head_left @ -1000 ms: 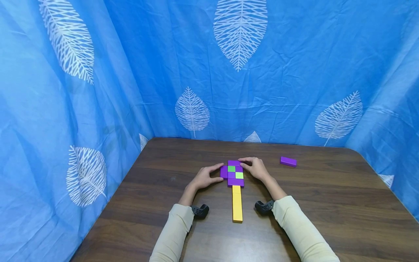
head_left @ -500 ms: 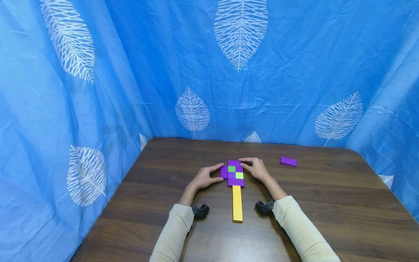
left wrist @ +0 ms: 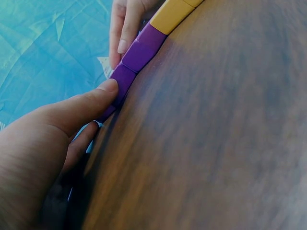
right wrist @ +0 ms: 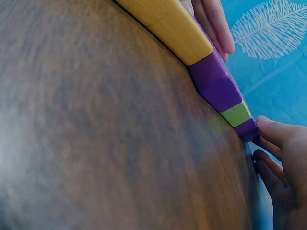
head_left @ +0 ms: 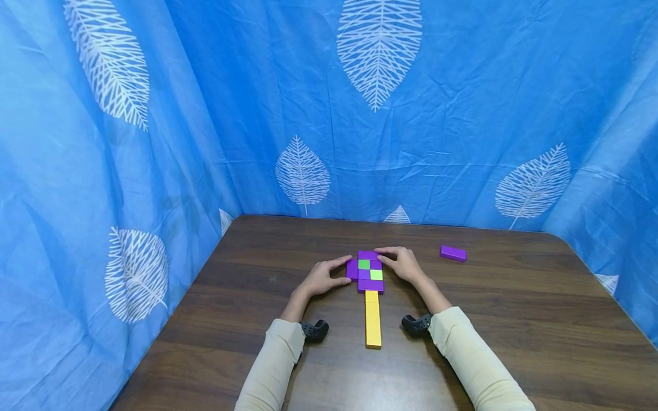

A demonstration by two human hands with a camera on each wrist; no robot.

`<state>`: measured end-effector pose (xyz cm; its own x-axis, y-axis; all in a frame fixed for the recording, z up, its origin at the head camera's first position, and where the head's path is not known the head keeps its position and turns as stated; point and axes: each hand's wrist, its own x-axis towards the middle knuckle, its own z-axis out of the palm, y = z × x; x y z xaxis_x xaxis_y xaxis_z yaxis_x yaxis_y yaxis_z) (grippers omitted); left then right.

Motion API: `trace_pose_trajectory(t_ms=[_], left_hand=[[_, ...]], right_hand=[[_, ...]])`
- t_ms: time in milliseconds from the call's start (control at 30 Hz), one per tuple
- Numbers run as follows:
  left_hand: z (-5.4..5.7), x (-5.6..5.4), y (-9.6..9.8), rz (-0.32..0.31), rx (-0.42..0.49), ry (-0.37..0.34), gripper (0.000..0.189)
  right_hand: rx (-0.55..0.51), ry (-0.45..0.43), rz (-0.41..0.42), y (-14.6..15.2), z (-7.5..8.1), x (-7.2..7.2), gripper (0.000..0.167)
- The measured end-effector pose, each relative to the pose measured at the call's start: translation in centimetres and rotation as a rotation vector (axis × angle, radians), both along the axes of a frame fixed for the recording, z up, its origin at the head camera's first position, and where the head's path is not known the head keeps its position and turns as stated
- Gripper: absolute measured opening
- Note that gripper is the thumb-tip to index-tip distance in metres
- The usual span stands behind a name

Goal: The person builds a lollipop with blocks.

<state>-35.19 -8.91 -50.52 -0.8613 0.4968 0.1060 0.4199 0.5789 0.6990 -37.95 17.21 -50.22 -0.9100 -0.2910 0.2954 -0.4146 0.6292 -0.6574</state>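
Observation:
In the head view, a flat group of purple blocks [head_left: 370, 285] with two green squares [head_left: 376, 275] lies on the table, yellow blocks [head_left: 373, 322] running from it toward me. My left hand [head_left: 319, 278] pinches an upright-lying purple block [head_left: 352, 270] at the group's left side, thumb on the near end and index finger at the far end. My right hand [head_left: 407, 266] has thumb and index finger around the right end of the top purple block [head_left: 366, 255]. The left wrist view shows the left thumb [left wrist: 108, 87] pressed on purple.
A single purple block [head_left: 453, 254] lies farther back to the right on the brown wooden table [head_left: 514, 319]. Blue curtains [head_left: 437, 142] with white leaf prints hang behind the table and at both sides. A black wrist device [head_left: 315, 331] sits below each hand.

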Motion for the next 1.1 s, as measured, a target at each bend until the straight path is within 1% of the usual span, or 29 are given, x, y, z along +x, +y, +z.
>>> trace_pose_trajectory(t_ms=[133, 333, 467, 567, 700, 833, 1000, 1100], left_hand=[[0.0, 0.0, 0.0, -0.005, 0.003, 0.010, 0.063], [-0.2, 0.0, 0.0, -0.016, 0.005, 0.023, 0.063], [-0.3, 0.0, -0.1, -0.015, 0.007, 0.035, 0.063], [-0.2, 0.0, -0.1, -0.016, 0.012, 0.039, 0.063], [-0.1, 0.1, -0.1, -0.019, 0.015, 0.038, 0.063], [-0.2, 0.1, -0.1, -0.015, 0.006, 0.040, 0.063], [-0.2, 0.1, -0.1, -0.010, 0.010, 0.041, 0.063], [-0.3, 0.1, -0.1, -0.010, 0.008, 0.040, 0.063]], right_hand=[[-0.016, 0.003, -0.018, 0.0, -0.1, 0.1, 0.027], [-0.058, 0.038, -0.020, 0.4, 0.0, 0.8, 0.028], [-0.086, 0.060, -0.016, 1.0, 0.0, 1.3, 0.027], [-0.101, 0.059, -0.018, 1.7, 0.0, 1.6, 0.026], [-0.097, 0.048, -0.049, 3.0, 0.1, 2.0, 0.026], [-0.103, 0.064, -0.088, 4.4, 0.4, 2.3, 0.025], [-0.111, 0.127, -0.149, 6.5, 0.7, 2.5, 0.023], [-0.102, 0.197, -0.211, 8.0, 0.9, 2.4, 0.024]])
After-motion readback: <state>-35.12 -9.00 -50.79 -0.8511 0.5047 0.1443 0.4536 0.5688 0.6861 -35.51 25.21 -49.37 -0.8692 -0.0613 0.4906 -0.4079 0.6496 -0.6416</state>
